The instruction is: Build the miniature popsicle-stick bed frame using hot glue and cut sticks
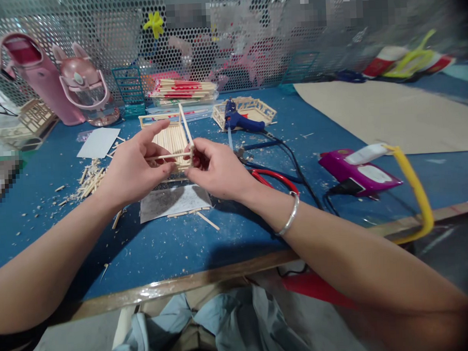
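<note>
A small frame of pale wooden sticks [171,139], with a floor of sticks laid side by side, is between my two hands above the blue table. My left hand [134,161] grips its left side; the thumb and curled fingers are at a crosswise stick, while the index finger stretches out above. With closed fingers, my right hand [220,168] pinches the right corner, where an upright stick rises. Those fingertips hide the joint itself. Beneath the frame lies a grey-smudged sheet of paper [175,203], with loose stick pieces along its near edge.
A blue glue gun [239,118] rests by another stick model [262,109]. Red-handled pliers [275,176] lie beside my right wrist, near a purple tool [358,172] with a cord. Stick offcuts [90,179] are strewn at left. Pink bottles [51,82] stand behind.
</note>
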Available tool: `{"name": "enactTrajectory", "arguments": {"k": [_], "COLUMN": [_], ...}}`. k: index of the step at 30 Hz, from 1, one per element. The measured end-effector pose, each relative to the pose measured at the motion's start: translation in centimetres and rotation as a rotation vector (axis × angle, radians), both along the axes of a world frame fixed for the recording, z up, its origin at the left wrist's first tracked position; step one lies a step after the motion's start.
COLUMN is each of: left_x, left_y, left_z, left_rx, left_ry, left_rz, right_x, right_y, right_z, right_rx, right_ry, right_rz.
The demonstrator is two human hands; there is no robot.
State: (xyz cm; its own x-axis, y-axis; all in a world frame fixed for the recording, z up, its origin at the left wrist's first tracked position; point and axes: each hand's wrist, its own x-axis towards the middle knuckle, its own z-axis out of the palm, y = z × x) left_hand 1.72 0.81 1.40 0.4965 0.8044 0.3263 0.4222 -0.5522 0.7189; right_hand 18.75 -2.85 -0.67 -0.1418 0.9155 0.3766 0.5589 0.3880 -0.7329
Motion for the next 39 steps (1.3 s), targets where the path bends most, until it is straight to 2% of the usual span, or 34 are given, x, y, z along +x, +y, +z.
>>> {"name": "enactTrajectory", "arguments": {"k": [11, 19, 25, 28, 31, 33, 35, 37, 39], "left_x": [0.1, -0.1, -0.2, -0.6, -1.7, -2.7, -3.7, -4.4, -4.7], "left_y": [0.0, 0.6, 0.8, 0.6, 0.1, -0.1, -0.1, 0.2, 0.4], "left_z": [0.3, -0.4, -0.3, 0.2, 0.7, 0.8, 0.5, -0.3, -1.2], "left_rx": [0.007, 0.003, 0.009, 0.023, 0.066, 0.121, 0.101, 0.03, -0.039], "left_ry": [0.017, 0.003, 0.023, 0.039, 0.0, -0.05, -0.107, -0.185, -0.28], "left_rz": [-0.017, -0.053, -0.071, -0.092, -0.099, -0.045, 0.056, 0.123, 0.144], "right_x": [0.0, -0.2, -0.1, 0.5, 1.8, 3.3, 5.3, 7.6, 9.7], "right_y": [0.0, -0.2, -0.1, -0.1, 0.1, 0.8, 2.1, 3.7, 5.3], "right_z": [0.1, 0.9, 1.2, 1.8, 3.5, 4.7, 5.5, 5.5, 4.8], "right_rx": [-0.001, -0.028, -0.094, -0.036, 0.033, 0.052, 0.051, -0.023, -0.089], "right_ry": [-0.018, -0.065, 0.047, 0.151, 0.22, 0.148, -0.098, -0.516, -0.636], "right_rz": [0.006, -0.035, -0.076, -0.158, -0.201, -0.26, -0.37, -0.536, -0.618]}}
